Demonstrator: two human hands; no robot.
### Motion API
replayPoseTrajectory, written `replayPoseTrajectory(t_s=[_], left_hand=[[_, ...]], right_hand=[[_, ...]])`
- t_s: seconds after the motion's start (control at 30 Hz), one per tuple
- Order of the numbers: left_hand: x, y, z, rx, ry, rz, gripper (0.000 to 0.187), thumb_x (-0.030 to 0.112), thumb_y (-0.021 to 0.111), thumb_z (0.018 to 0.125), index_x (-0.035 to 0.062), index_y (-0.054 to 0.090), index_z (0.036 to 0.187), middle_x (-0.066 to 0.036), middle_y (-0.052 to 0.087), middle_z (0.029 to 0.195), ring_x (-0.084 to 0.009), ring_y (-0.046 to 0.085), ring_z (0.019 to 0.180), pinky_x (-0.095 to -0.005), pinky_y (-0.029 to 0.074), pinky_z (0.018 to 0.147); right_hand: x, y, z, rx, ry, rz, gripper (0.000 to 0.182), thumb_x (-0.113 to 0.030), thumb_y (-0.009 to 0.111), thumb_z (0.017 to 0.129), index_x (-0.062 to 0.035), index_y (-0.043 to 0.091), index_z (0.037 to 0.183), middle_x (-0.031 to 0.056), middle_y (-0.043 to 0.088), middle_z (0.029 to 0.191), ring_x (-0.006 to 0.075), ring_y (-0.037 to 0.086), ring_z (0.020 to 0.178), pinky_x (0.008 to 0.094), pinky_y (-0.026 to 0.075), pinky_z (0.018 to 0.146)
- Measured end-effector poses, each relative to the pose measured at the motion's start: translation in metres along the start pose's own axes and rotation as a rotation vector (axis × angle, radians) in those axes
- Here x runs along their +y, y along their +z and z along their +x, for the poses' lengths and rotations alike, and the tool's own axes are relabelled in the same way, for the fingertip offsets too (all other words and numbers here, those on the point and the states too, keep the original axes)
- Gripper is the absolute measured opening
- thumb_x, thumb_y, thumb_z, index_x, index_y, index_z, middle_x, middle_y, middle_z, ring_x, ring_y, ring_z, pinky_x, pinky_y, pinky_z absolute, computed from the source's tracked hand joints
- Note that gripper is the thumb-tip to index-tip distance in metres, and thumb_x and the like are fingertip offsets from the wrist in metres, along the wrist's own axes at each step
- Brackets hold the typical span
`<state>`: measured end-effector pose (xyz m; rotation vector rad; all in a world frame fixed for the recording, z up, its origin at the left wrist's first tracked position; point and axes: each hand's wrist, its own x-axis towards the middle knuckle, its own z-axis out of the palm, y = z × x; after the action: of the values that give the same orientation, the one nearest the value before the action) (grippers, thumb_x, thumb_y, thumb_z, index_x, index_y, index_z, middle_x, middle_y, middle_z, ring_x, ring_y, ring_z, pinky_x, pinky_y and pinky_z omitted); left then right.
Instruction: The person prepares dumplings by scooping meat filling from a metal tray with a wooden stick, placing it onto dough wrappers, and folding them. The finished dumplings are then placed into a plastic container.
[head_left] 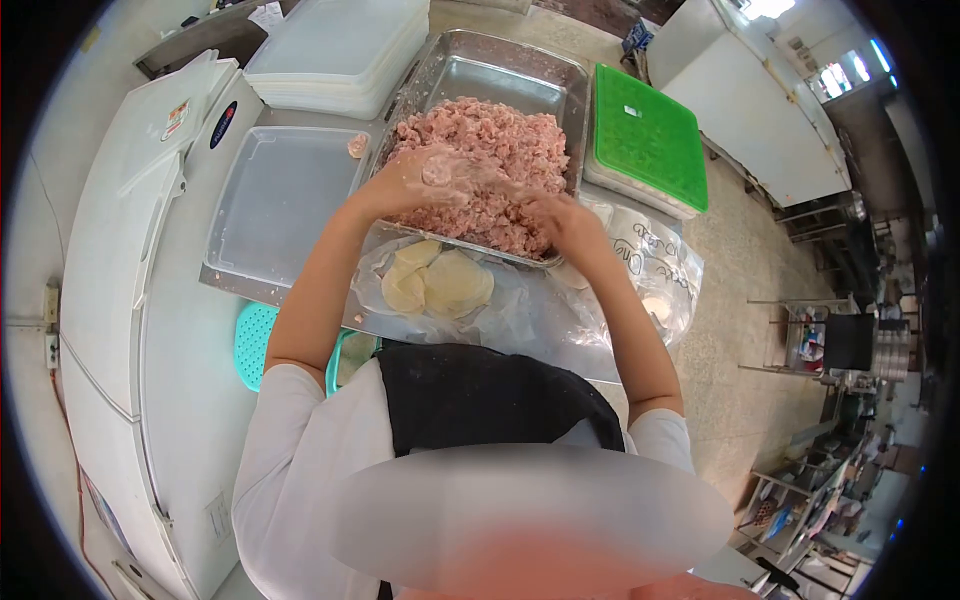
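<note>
A deep metal tray holds a large heap of pink ground meat. Over the heap's left side, my left hand is closed around a small round pinkish-white piece that looks like a meat-filled dumpling; its fingertips are smeared. My right hand reaches into the near right part of the meat, its fingers blurred and partly hidden. Round, pale yellow dumpling wrappers lie on clear plastic just in front of the tray. One small filled dumpling sits at the corner of a translucent tray on the left.
White lidded containers are stacked at the back left. To the right stand a green-lidded box and a clear plastic bag with handwriting. A white chest freezer borders the left side; a turquoise basket is below the table's edge.
</note>
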<state>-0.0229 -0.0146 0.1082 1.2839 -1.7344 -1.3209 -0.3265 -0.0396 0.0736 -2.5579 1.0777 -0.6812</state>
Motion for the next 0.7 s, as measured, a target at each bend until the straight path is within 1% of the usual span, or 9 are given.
replayPoseTrajectory(t_s=[0.03,0.1,0.23,0.3,0.4,0.5,0.57,0.6,0.7], left_hand=[[-0.011,0.000,-0.004,0.138,0.058,0.155,0.064,0.035,0.075,0.077,-0.0029,0.054,0.124,-0.017,0.058,0.126,-0.0275,0.052,0.120,-0.0373,0.039,0.102],[-0.019,-0.009,-0.013,0.266,0.123,0.315,0.066,0.034,0.076,0.076,-0.0044,0.053,0.125,-0.018,0.057,0.128,-0.0285,0.050,0.122,-0.0377,0.038,0.104],[0.001,-0.028,-0.020,0.113,0.272,0.312,0.063,0.032,0.078,0.073,-0.0013,0.056,0.122,-0.019,0.056,0.128,-0.0310,0.051,0.122,-0.0380,0.038,0.104],[0.006,-0.037,-0.020,0.007,0.346,0.256,0.061,0.032,0.078,0.073,-0.0014,0.058,0.119,-0.020,0.058,0.126,-0.0311,0.053,0.119,-0.0386,0.040,0.102],[0.000,-0.048,-0.018,-0.058,0.427,0.261,0.058,0.032,0.078,0.072,-0.0024,0.060,0.116,-0.020,0.060,0.121,-0.0320,0.057,0.114,-0.0391,0.042,0.099],[-0.016,-0.061,-0.014,-0.102,0.291,0.392,0.068,0.036,0.079,0.072,0.0070,0.054,0.128,-0.018,0.057,0.126,-0.0302,0.053,0.119,-0.0373,0.039,0.102],[-0.015,-0.068,-0.024,-0.035,0.166,0.317,0.071,0.039,0.079,0.071,0.0090,0.053,0.130,-0.017,0.056,0.127,-0.0294,0.052,0.120,-0.0377,0.040,0.101],[-0.018,-0.072,-0.023,-0.039,0.170,0.317,0.071,0.039,0.079,0.071,0.0090,0.053,0.130,-0.017,0.056,0.127,-0.0294,0.052,0.120,-0.0377,0.040,0.101],[-0.032,-0.079,-0.023,-0.016,0.300,0.321,0.074,0.042,0.079,0.071,0.0107,0.051,0.133,-0.015,0.055,0.129,-0.0294,0.049,0.123,-0.0378,0.039,0.101]], right_hand=[[-0.001,-0.011,-0.002,0.000,-0.001,-0.010,0.023,-0.020,0.059,0.090,-0.0111,0.066,0.110,0.0112,0.063,0.088,0.0320,0.062,0.075,0.0415,0.050,0.070],[-0.014,-0.033,-0.009,-0.153,0.324,-0.266,0.021,-0.018,0.061,0.087,-0.0107,0.067,0.106,0.0147,0.064,0.087,0.0318,0.062,0.076,0.0398,0.051,0.069],[-0.056,-0.051,-0.003,-0.058,0.334,0.157,0.021,-0.016,0.059,0.088,-0.0088,0.068,0.106,0.0151,0.065,0.088,0.0325,0.062,0.075,0.0376,0.050,0.069],[-0.087,-0.034,0.011,0.077,-0.078,0.331,0.021,-0.015,0.060,0.088,-0.0079,0.068,0.106,0.0147,0.065,0.088,0.0321,0.061,0.074,0.0366,0.049,0.069],[-0.093,-0.006,0.020,0.038,-0.127,0.192,0.022,-0.013,0.062,0.086,-0.0071,0.067,0.107,0.0133,0.065,0.087,0.0312,0.062,0.075,0.0379,0.050,0.067],[-0.132,-0.045,0.029,-0.046,0.176,-0.103,0.024,-0.013,0.062,0.085,-0.0079,0.066,0.108,0.0122,0.063,0.084,0.0317,0.061,0.074,0.0399,0.050,0.064],[-0.143,-0.032,0.026,0.031,0.099,-0.103,0.024,-0.013,0.062,0.086,-0.0087,0.066,0.109,0.0117,0.062,0.082,0.0319,0.061,0.073,0.0408,0.050,0.062],[-0.147,-0.024,0.026,0.110,0.025,-0.100,0.025,-0.014,0.061,0.086,-0.0096,0.065,0.110,0.0113,0.061,0.080,0.0321,0.061,0.072,0.0416,0.049,0.061],[-0.159,-0.029,0.034,-0.052,0.204,-0.161,0.027,-0.017,0.060,0.088,-0.0095,0.063,0.114,0.0119,0.062,0.086,0.0323,0.061,0.076,0.0422,0.050,0.065]])
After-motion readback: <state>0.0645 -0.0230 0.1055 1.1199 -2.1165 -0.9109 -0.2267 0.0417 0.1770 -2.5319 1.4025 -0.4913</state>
